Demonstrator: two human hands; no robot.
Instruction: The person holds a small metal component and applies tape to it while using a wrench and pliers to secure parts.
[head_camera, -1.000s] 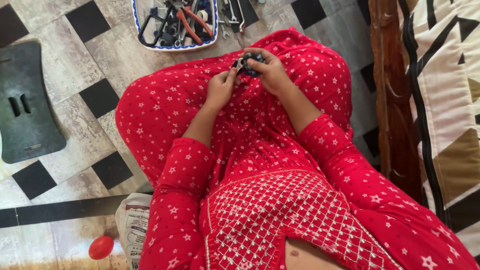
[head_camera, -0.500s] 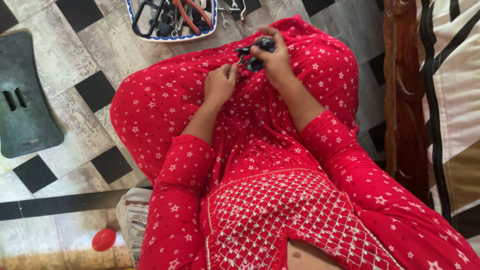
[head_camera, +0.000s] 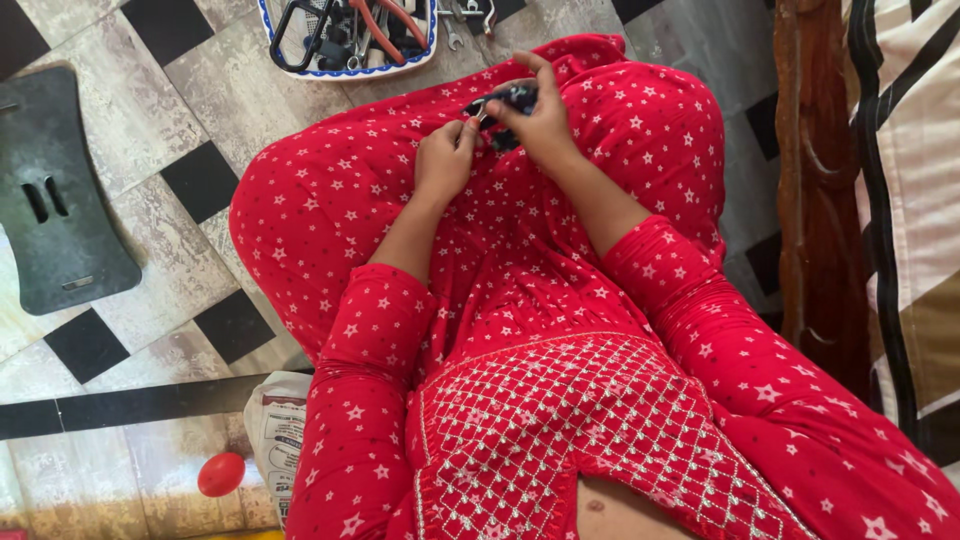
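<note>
**Small dark part held over the knees, both hands on it**

Though the dark part sits in plain view on the lap, most of it is covered by the right hand, so its shape is hard to make out; it reads as a small black-and-blue object, kind uncertain. Its long axis seems to run roughly left-right across the frame, but which end points where I cannot tell.

Right hand: fingers curled and clamped over the part from above, thumb side toward the left hand. Left hand: fingertips pinched together on a small shiny bit at the part's left end, touching it. The part lies between the two hands, resting on or just above the red starred dress at the knees.

Beyond the knees, a tray with a blue-patterned rim holds tools, cut off by the top edge. Dark flat board on the tiled floor, well to the left. Red ball near the bottom edge, beside a partly hidden white packet. Wooden furniture edge at right.
</note>
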